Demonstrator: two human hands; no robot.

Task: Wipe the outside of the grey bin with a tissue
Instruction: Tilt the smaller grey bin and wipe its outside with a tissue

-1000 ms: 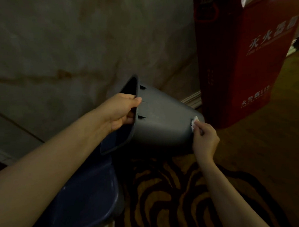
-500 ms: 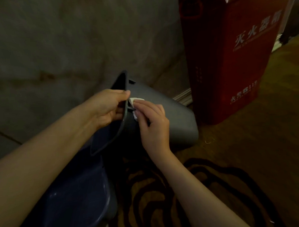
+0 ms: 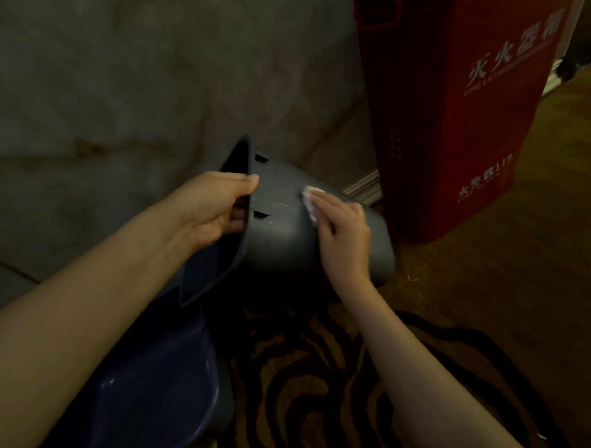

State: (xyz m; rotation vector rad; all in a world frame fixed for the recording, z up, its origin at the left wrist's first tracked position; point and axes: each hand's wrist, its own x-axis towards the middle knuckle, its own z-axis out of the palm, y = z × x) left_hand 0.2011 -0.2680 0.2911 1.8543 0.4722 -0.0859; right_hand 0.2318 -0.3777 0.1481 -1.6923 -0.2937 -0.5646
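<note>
The grey bin (image 3: 281,238) is tipped on its side, its mouth toward the left and its base toward the right. My left hand (image 3: 215,207) grips the rim, thumb on the outer edge and fingers inside. My right hand (image 3: 343,228) lies flat on the bin's outer wall near the middle, pressing a small white tissue (image 3: 310,197) against it under the fingertips. Thin pale smears show on the wall between the two hands.
A tall red box (image 3: 458,108) with white lettering stands just right of the bin against the wall (image 3: 112,96). A dark blue plastic tub (image 3: 152,382) sits below my left forearm. A striped rug (image 3: 311,375) covers the wooden floor (image 3: 526,264).
My right hand slid the tissue from the bin's base up to the rim beside my left thumb, then back toward the middle of the wall. The left hand kept its grip.
</note>
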